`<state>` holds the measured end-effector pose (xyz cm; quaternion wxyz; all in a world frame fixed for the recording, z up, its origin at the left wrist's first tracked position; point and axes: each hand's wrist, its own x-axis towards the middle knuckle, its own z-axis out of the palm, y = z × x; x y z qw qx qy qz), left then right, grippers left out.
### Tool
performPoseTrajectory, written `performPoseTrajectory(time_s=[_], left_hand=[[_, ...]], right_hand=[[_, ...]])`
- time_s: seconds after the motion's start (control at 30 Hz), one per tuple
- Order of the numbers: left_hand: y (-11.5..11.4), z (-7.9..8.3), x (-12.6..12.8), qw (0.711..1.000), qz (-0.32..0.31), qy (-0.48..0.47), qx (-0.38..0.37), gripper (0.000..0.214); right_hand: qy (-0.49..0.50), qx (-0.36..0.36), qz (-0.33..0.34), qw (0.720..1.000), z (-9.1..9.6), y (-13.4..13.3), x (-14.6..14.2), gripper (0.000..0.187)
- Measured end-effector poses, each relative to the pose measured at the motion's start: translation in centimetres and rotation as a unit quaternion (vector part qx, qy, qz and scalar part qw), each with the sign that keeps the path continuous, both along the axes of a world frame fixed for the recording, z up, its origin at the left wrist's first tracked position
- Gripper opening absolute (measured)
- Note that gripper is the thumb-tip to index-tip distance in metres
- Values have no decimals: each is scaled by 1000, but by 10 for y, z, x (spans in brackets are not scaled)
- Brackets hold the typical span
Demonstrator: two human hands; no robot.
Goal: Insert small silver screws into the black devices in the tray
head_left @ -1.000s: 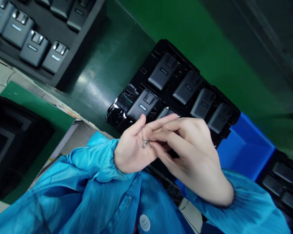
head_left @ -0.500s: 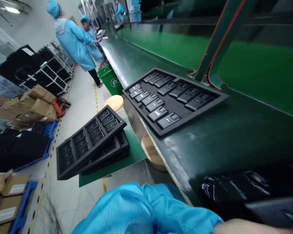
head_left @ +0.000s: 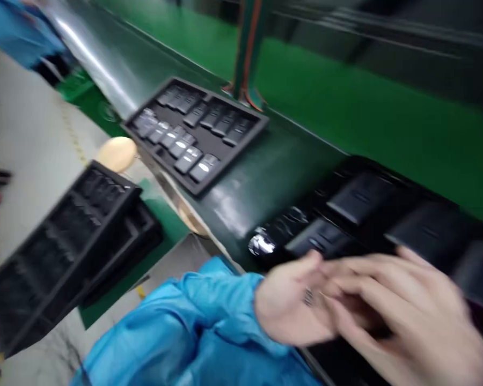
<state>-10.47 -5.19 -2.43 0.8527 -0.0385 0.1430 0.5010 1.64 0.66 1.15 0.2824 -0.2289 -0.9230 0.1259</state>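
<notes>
My left hand (head_left: pixel 292 305) is turned palm up over the near edge of the workbench. Several tiny coiled metal parts, perhaps springs (head_left: pixel 308 296), lie on its palm. Over its fingers comes my right hand (head_left: pixel 406 311), blurred, with thumb and fingertips pinched together at the palm; anything between them is too small to make out. Just beyond both hands is a glossy black plastic tray (head_left: pixel 277 228) holding several dark flat housings (head_left: pixel 360 197). The hands partly cover this tray.
A black foam tray (head_left: pixel 209 185) of small dark parts lies further left on the green bench (head_left: pixel 241 193). Stacked, skewed foam trays (head_left: pixel 60 241) rest on a green board (head_left: pixel 167 209) at lower left. Beyond are a wooden stool (head_left: pixel 117 154), a green bin (head_left: pixel 92 104) and a person's blue coat (head_left: pixel 8 32).
The view has swung right and down. Both hands have come into view together, the tiny metal parts showing on the left palm. More of the glossy black tray is visible.
</notes>
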Motion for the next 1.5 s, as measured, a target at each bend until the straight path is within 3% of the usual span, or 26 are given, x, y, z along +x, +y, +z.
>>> performPoseTrajectory(time_s=[0.1, 0.17, 0.3, 0.47, 0.67, 0.87, 1.0, 1.1, 1.3, 1.5], left_hand=[[5, 13, -14, 997, 10, -30, -75, 62], [7, 17, -21, 993, 20, -34, -107, 54], [8, 23, -32, 990, 43, -26, -135, 54], [13, 26, -38, 985, 49, -3, -163, 57], [13, 24, -37, 984, 59, 4, -165, 58], [14, 24, -36, 983, 64, 12, -172, 58], [14, 22, -36, 983, 67, 10, -170, 57], [13, 21, -34, 983, 69, 10, -168, 58], [12, 20, -34, 984, 70, 14, -166, 59], [13, 19, -34, 984, 75, 18, -162, 59]], right_hand=[[-64, -11, -46, 997, 25, 5, 15, 6], [-84, -4, -100, 991, 29, 17, 18, 7], [-108, 28, -159, 981, 18, 53, 29, 8], [-150, 29, -129, 980, -4, 71, 36, 8], [-193, 47, -106, 974, -8, 70, 26, 10], [-228, 116, -106, 961, -13, 69, 14, 21], [-211, 144, -113, 960, -17, 60, 19, 15], [-178, 133, -111, 969, -19, 51, 28, 13], [-190, 84, -101, 973, -21, 36, 40, 32], [-179, 26, -105, 978, -19, 31, 42, 38]])
